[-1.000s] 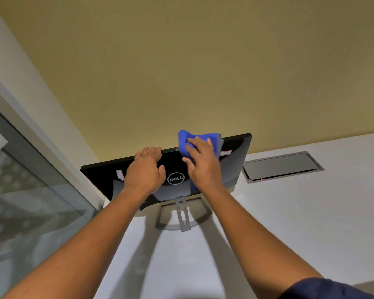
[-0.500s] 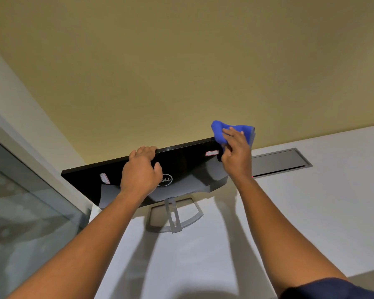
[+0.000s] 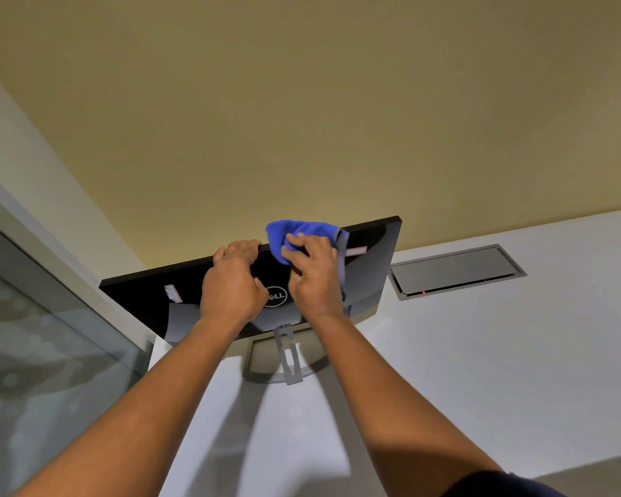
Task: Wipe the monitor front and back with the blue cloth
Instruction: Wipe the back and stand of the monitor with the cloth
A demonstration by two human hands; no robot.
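Note:
The black monitor (image 3: 140, 295) stands on a white desk with its glossy back toward me, a round logo at the middle and a grey stand (image 3: 288, 356) below. My left hand (image 3: 232, 283) grips the monitor's top edge, fingers curled over it. Just right of it, my right hand (image 3: 314, 272) presses the bunched blue cloth (image 3: 302, 233) against the back panel near the top edge, above the logo. The screen side is hidden from me.
A grey cable hatch (image 3: 456, 270) with a small red light is set into the white desk (image 3: 499, 371) right of the monitor. A glass partition (image 3: 33, 353) with a pale frame runs along the left. A yellow-beige wall (image 3: 302, 120) rises behind.
My right hand has swept the cloth back left from the monitor's top right corner to beside the left hand. The left hand kept its grip on the top edge.

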